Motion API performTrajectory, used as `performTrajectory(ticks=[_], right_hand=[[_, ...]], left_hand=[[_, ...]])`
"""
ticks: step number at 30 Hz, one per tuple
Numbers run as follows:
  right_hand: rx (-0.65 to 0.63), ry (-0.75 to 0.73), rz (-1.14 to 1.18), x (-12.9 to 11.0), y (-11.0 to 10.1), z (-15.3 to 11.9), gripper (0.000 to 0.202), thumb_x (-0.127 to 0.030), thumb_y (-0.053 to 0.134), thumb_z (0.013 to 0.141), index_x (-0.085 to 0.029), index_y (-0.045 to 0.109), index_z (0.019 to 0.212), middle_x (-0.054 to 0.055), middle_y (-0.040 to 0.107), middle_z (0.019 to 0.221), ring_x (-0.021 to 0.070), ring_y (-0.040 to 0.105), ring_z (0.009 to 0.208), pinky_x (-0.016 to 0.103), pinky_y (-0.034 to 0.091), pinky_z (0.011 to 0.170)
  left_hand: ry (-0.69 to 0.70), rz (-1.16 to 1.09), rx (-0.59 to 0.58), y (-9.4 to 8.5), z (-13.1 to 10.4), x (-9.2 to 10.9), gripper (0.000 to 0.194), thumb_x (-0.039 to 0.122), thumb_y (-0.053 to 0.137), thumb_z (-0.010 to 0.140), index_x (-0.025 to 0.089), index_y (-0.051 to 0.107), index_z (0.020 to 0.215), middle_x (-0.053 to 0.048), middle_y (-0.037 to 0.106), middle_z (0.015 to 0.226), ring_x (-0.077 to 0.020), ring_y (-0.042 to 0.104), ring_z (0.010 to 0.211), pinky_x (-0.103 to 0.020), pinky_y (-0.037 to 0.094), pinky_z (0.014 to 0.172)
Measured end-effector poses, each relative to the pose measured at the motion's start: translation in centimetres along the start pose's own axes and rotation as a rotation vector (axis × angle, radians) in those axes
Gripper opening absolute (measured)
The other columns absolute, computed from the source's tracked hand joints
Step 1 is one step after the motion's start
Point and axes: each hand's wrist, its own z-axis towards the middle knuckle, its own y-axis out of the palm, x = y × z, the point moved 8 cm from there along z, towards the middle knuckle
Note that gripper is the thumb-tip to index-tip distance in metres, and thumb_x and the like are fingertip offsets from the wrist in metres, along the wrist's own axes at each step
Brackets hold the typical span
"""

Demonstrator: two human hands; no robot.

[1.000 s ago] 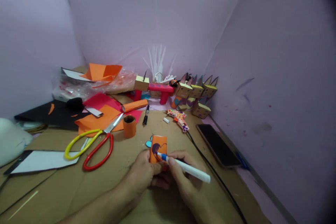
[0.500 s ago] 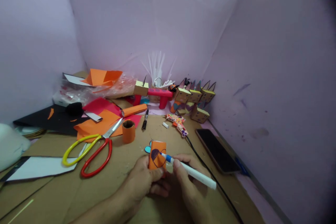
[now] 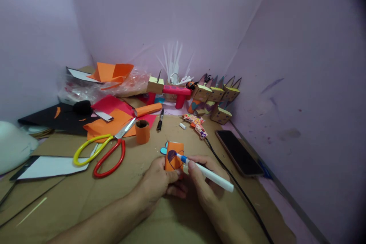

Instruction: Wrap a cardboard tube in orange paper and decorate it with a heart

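Note:
An orange paper-covered piece (image 3: 174, 148) is held upright in my left hand (image 3: 160, 181), fingers closed round its lower part. A heart outline on its face is filled dark purple on the left side. My right hand (image 3: 206, 179) grips a white marker (image 3: 215, 178) with a blue collar, its tip touching the heart. Behind the orange piece lies a light-blue paper cutout (image 3: 163, 150), partly hidden. The white marker cap (image 3: 182, 126) rests on the cardboard farther back.
Scissors (image 3: 116, 137) lie open at left near an orange tube (image 3: 142, 132). Right of my hands are a black cable (image 3: 228, 173) and a phone (image 3: 239, 152). A patterned glue gun (image 3: 199, 127), black pen (image 3: 160, 120) and cardboard animal heads (image 3: 221, 113) stand or lie behind.
The view has tilted down slightly, so things appear higher in the picture. The marker tip is still on the heart, and both hands keep their holds.

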Motion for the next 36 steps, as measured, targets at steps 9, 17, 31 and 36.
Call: performTrajectory(ticks=[9, 17, 31, 36], right_hand=[[-0.015, 0.0, 0.046, -0.18, 0.4, -0.33, 0.012, -0.028, 0.058, 0.076, -0.019, 0.065, 0.073, -0.002, 0.066, 0.056, 0.0102, 0.059, 0.045, 0.015, 0.046, 0.042], [-0.09, 0.005, 0.03, 0.16, 0.89, -0.6, 0.014, -0.029, 0.058, 0.077, -0.018, 0.066, 0.075, 0.001, 0.067, 0.061, 0.0123, 0.06, 0.049, 0.019, 0.047, 0.045], [-0.071, 0.081, 0.066, 0.45, 0.93, -0.55, 0.017, -0.033, 0.058, 0.077, -0.018, 0.066, 0.075, -0.001, 0.065, 0.054, 0.0116, 0.057, 0.043, 0.019, 0.044, 0.041], [-0.009, 0.06, 0.077, 0.16, 0.64, -0.66, 0.017, -0.033, 0.059, 0.075, -0.019, 0.066, 0.072, -0.001, 0.064, 0.053, 0.0112, 0.056, 0.042, 0.019, 0.044, 0.041]], left_hand=[[0.004, 0.006, 0.002, 0.03, -0.14, 0.25, 0.015, 0.018, 0.064, 0.069, 0.012, 0.055, 0.079, -0.001, 0.061, 0.06, -0.0103, 0.058, 0.05, -0.021, 0.051, 0.047], [0.017, 0.006, 0.008, 0.06, -0.06, 0.36, 0.015, 0.016, 0.063, 0.068, 0.012, 0.054, 0.079, -0.002, 0.062, 0.063, -0.0118, 0.06, 0.052, -0.022, 0.052, 0.048], [0.017, 0.01, 0.0, 0.16, -0.07, 0.44, 0.017, 0.02, 0.065, 0.067, 0.012, 0.055, 0.078, -0.001, 0.061, 0.062, -0.0106, 0.058, 0.052, -0.022, 0.051, 0.048], [0.018, 0.014, -0.007, 0.12, -0.1, 0.37, 0.02, 0.021, 0.066, 0.067, 0.012, 0.054, 0.08, -0.002, 0.062, 0.064, -0.0115, 0.059, 0.053, -0.023, 0.052, 0.049]])
